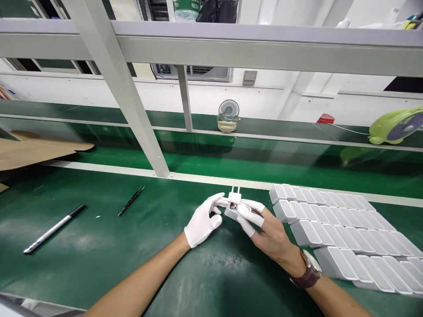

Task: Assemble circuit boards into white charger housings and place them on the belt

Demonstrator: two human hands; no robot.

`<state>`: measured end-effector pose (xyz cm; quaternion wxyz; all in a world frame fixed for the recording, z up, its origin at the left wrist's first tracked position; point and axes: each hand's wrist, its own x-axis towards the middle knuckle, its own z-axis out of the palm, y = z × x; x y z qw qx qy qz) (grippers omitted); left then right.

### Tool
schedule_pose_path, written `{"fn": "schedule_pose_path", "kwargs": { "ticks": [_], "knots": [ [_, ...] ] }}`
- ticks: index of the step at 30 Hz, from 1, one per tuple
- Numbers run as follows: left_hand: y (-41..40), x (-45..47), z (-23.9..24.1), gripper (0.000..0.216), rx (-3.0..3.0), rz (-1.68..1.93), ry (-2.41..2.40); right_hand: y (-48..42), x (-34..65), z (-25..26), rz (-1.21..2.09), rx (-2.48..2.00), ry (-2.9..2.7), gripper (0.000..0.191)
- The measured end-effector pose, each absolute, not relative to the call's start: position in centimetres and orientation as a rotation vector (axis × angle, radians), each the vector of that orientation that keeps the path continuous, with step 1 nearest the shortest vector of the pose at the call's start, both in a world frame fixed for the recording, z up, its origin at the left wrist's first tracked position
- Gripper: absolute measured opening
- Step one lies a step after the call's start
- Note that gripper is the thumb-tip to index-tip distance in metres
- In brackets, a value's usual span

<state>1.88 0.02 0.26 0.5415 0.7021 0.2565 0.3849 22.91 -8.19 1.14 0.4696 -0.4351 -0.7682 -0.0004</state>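
Note:
A white plug charger (233, 211) with two prongs pointing away from me is held just above the green table. Its casing is open on the upper side, and small reddish and dark parts show within. My right hand (264, 224), with white cots on its fingers and a watch at the wrist, is closed around the charger's right side. On the other side my left hand (204, 220), in a white glove, has its fingertips curled against the charger; its thumb sits lower and a little apart. The fingers partly hide the casing.
Rows of white casings (317, 233) stand to the right. Left on the table (109, 251) lie a marker (54, 230) and black tweezers (131, 201). A slanted post (132, 101) rises beyond. Farther back are a small fan (228, 115), a green fan (396, 126) and cardboard (39, 149).

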Motion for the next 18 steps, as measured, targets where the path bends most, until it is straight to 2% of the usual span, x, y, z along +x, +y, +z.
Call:
{"fn": "schedule_pose_path", "kwargs": {
  "ticks": [6, 12, 18],
  "knots": [
    [-0.3, 2.0, 0.3, 0.066, 1.734, 0.794, 0.751, -7.7, 22.3, -1.1, 0.238, -1.139, -2.063, 0.044],
    [-0.6, 2.4, 0.6, 0.057, 1.855, 0.699, 0.82, -8.0, 22.3, -2.9, 0.2, -1.152, -2.016, 0.053],
    [-0.2, 2.3, 0.7, 0.054, 1.885, 0.685, 0.785, -8.1, 22.0, -2.2, 0.314, -1.24, -1.947, 0.049]
  ]
}}
